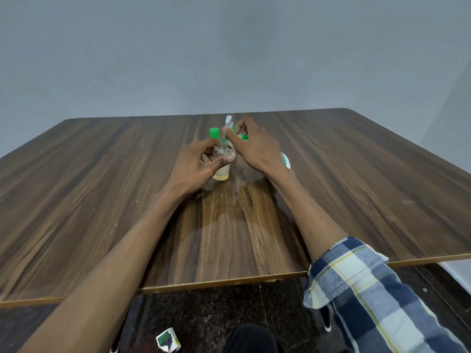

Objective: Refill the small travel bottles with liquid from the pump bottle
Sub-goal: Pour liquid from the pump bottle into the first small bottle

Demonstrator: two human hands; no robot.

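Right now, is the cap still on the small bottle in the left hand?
No. The left hand grips a small clear bottle whose threaded neck is bare, directly under the pump nozzle.

A wide wooden tabletop [356,189] with dark brown streaked grain fills the middle of the view, its lighter edge band running along the near side. Behind the tabletop rises a plain, pale grey-blue wall [229,52], evenly and softly lit, with a corner fold visible beyond the tabletop's far right end. Below the tabletop's near edge lies a dark speckled stone floor [204,314], where a small green-and-white box [168,343] rests.
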